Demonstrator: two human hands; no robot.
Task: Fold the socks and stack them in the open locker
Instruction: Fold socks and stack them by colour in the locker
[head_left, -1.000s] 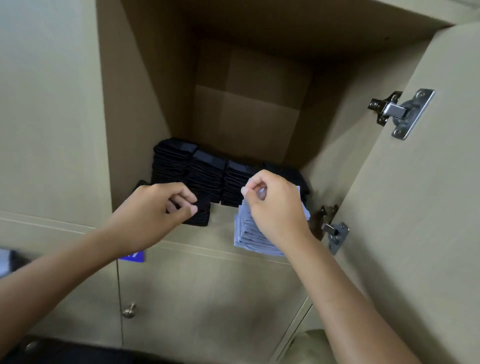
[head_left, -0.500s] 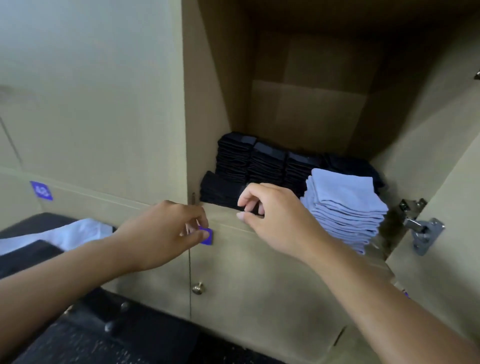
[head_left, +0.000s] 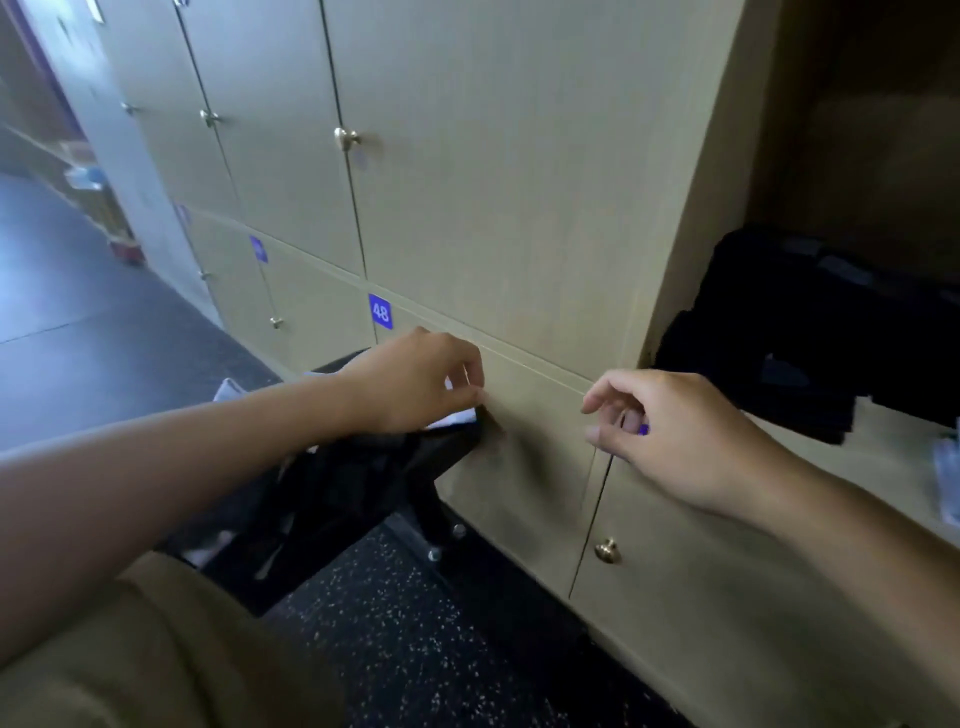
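Note:
The open locker (head_left: 680, 249) is at the right edge. Stacks of folded black socks (head_left: 810, 322) stand on its shelf, and a sliver of the folded light blue socks (head_left: 947, 483) shows at the far right. My right hand (head_left: 675, 436) hangs in front of the closed doors just left of the locker, fingers loosely curled and holding nothing. My left hand (head_left: 415, 384) hovers over a black seat (head_left: 353, 493) with loose unfolded socks, a white sock (head_left: 451, 419) just under its fingers. Its fingers are loosely bent and grip nothing that I can see.
Closed tan locker doors with brass knobs (head_left: 605, 551) fill the wall, one tagged 48 (head_left: 380, 312). The dark speckled floor (head_left: 415, 639) lies below. My tan trouser leg (head_left: 156, 665) is at the bottom left. A corridor runs off to the left.
My view has swung left and down, away from the locker's inside. Both hands have come out of the locker, the left one reaching over the seat with loose socks.

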